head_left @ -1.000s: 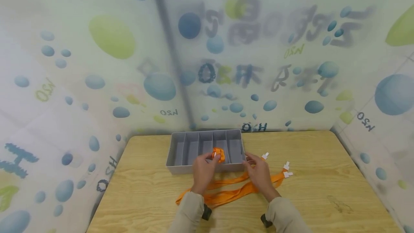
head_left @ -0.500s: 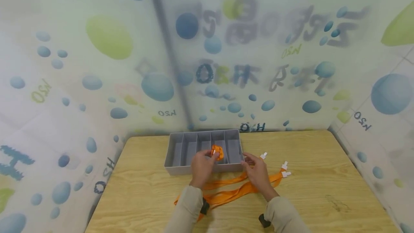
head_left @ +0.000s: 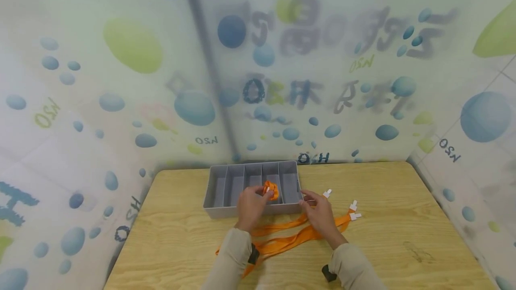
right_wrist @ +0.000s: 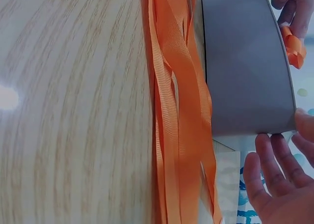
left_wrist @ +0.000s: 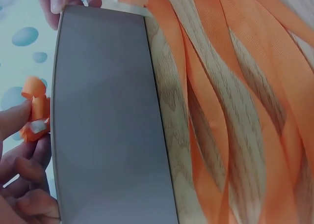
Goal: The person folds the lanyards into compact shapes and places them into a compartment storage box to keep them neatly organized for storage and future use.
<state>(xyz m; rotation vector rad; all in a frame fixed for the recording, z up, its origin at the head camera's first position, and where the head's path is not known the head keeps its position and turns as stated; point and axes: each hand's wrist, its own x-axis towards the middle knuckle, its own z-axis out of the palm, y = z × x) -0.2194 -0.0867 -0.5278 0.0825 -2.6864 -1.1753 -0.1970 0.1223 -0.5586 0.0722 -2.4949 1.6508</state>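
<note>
A grey five-compartment tray sits on the wood-grain table, near the patterned wall behind the tray. The left hand pinches a folded orange ribbon bundle between thumb and bent fingers, over the front part of the tray's fourth compartment from the left; a small white piece shows on the bundle. The right hand is at the tray's right front corner, its fingers loosely extended and slightly apart, fingertips touching the end wall and thumb at the rim. More orange ribbons lie in front of the tray, overlapping lengthwise, with white clips to the tray's right.
</note>
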